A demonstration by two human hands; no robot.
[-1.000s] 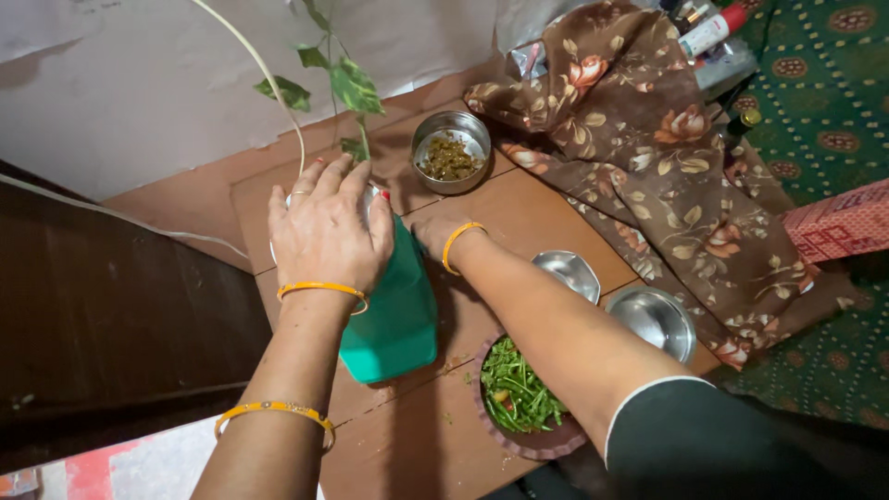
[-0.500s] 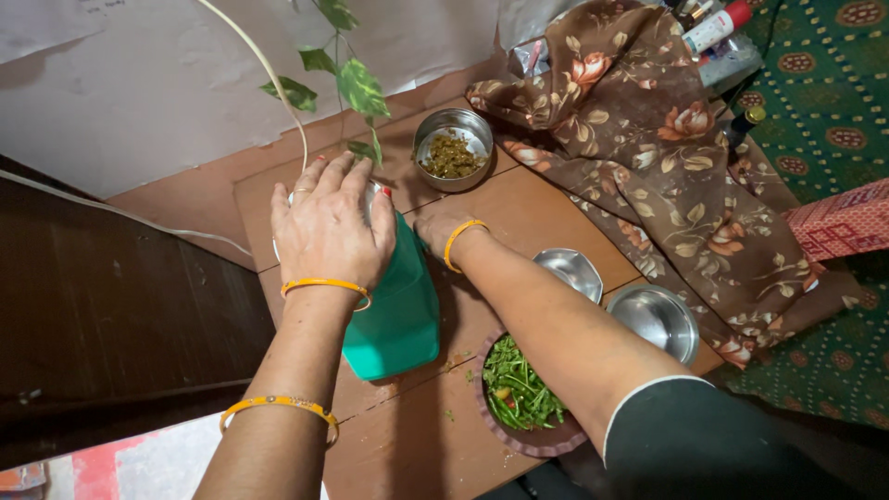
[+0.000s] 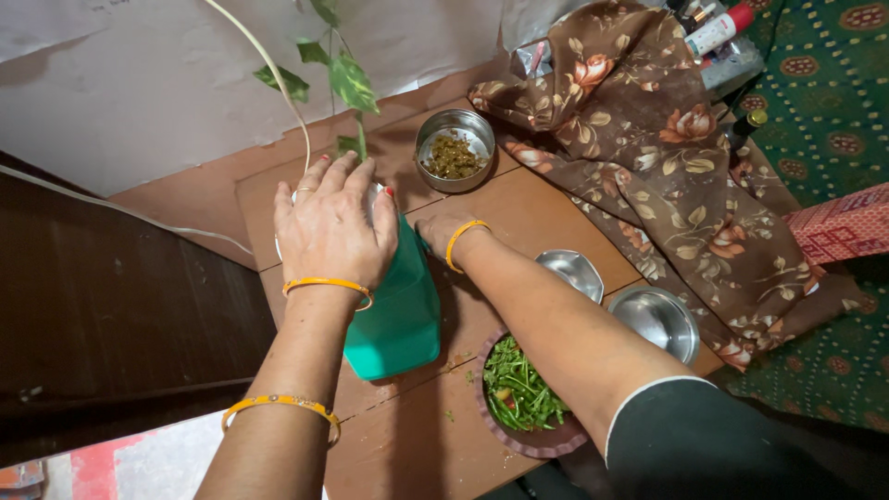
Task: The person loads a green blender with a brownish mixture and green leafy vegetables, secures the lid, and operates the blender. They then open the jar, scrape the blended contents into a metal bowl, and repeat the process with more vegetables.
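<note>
The brown wooden counter fills the middle of the view and carries all the things. At 2 o'clock a brown cloth with a flower print lies over the counter edge and down to the green patterned floor covering.

In the centre stands the green plastic container, the largest thing on the counter. Its white lid is at its far end, toward 11 o'clock. The left hand lies on top of this lid with fingers spread and curved around it, so it holds the lid from above. The right hand is just beside the container at its 3 o'clock side and seems to press against the green wall; I cannot tell if its fingers are closed, because the wrist hides them.

As far as I can judge, the lid is on the container and not yet off, so the work with the container looks at its beginning.

At 5 o'clock is a dark bowl of chopped greens, partly under the right forearm. At 4 o'clock are two empty steel bowls, a bigger one and a smaller one. At 12 o'clock a steel bowl with a brownish-green mix stands near the wall, beside a leafy plant stem.
</note>
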